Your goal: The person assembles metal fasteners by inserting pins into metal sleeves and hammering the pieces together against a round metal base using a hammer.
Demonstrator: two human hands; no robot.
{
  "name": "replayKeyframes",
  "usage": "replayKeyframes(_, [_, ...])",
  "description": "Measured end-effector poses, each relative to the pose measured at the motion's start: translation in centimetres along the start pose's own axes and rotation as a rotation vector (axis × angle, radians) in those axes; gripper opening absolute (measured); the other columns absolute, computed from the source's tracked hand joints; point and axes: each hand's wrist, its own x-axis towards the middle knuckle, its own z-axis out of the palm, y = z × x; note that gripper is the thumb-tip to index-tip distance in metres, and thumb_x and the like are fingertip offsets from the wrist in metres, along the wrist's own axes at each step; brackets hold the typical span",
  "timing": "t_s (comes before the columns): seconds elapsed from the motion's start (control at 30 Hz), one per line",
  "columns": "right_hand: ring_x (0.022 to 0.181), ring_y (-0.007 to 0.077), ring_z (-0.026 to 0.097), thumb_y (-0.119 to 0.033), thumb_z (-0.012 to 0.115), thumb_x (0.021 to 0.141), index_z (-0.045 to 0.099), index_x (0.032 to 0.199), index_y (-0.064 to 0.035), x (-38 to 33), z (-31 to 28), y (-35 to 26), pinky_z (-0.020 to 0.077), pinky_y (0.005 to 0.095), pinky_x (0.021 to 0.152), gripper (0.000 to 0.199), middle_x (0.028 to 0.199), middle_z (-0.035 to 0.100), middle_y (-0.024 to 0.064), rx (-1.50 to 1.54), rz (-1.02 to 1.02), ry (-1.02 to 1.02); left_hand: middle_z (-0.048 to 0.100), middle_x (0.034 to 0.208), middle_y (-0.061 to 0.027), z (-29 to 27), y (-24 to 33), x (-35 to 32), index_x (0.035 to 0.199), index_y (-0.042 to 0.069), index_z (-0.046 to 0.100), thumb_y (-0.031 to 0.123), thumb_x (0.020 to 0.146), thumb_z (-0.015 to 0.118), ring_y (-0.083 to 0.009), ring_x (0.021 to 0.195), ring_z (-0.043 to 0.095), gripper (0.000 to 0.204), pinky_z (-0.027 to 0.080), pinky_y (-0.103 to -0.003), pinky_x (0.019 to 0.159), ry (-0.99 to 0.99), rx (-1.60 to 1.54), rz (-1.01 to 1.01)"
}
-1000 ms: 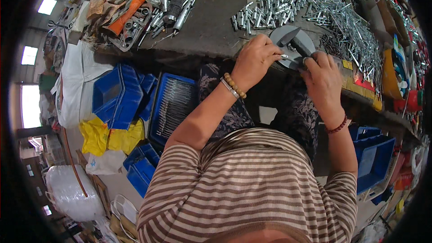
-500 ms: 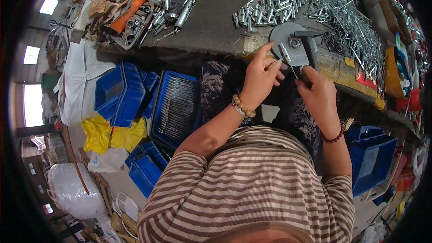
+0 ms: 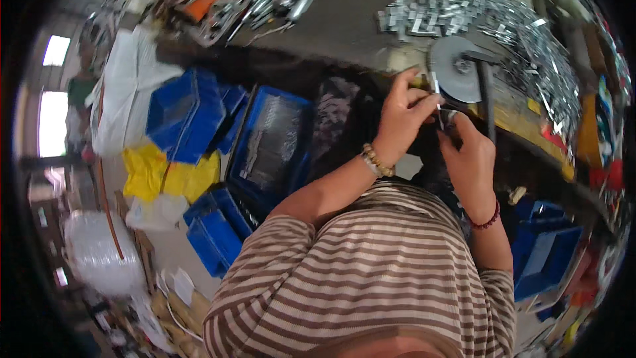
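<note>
The slim piece [image 3: 434, 82] seems silvery (it is blurred), the shirt [image 3: 358, 265] brown-and-cream striped, the disc [image 3: 454, 79] grey.

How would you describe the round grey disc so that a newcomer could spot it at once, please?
Find the dark workbench across the top of the picture. Near its front edge, just beyond the left hand, lies the disc, its right side partly covered by a dark hammer. It is broad, flat and round, unlike the small silvery metal parts heaped behind it.
</note>
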Motion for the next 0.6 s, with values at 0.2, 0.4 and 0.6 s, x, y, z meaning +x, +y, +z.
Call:
replayKeyframes(0.2, [0.08, 0.0298, 0.069, -0.005, 0.07, 0.09, 0.061, 0.122, -0.0004, -0.8, 3.9, 0.8, 0.0537, 0.0364, 0.074, 0.034, 0.095, 0.069, 0.0194, 0.121, -0.085, -0.153, 0.072, 0.101, -0.0111, -5.8, 1.3, -1.8, 0.14, 0.004, 0.04, 0.013, 0.092, 0.07, -0.013, 0.087, 0.067, 0.057, 0.051, -0.025, 0.064, 0.144, 0.002, -0.031])
replayKeyframes(0.4, [0.097, 0.016, 0.066, -0.009, 0.068, 0.096, 0.056, 0.134, 0.0072, -1.3, 7.1, 4.5, 0.051, 0.0297, 0.087, 0.043, 0.107, 0.071, 0.0125, 0.266, -0.033, -0.381, 0.071, 0.104, -0.0122, -19.4, 0.4, -9.2, 0.136, 0.008, 0.046, 0.016, 0.09, 0.071, -0.0161, 0.089, 0.067, 0.053, 0.054, -0.031, 0.072, 0.615, 0.159, -0.129])
replayKeyframes(0.6, [0.088, 0.0161, 0.065, -0.006, 0.067, 0.095, 0.057, 0.129, 0.0073, -1.3, 8.5, 4.5, 0.0519, 0.0315, 0.081, 0.038, 0.101, 0.071, 0.0131, 0.275, 0.022, -0.526, 0.07, 0.091, -0.0138, -34.3, -3.9, -18.0, 0.128, 0.002, 0.05, 0.01, 0.085, 0.074, -0.0194, 0.074, 0.069, 0.05, 0.057, -0.034, 0.058, 0.935, 0.221, -0.243])
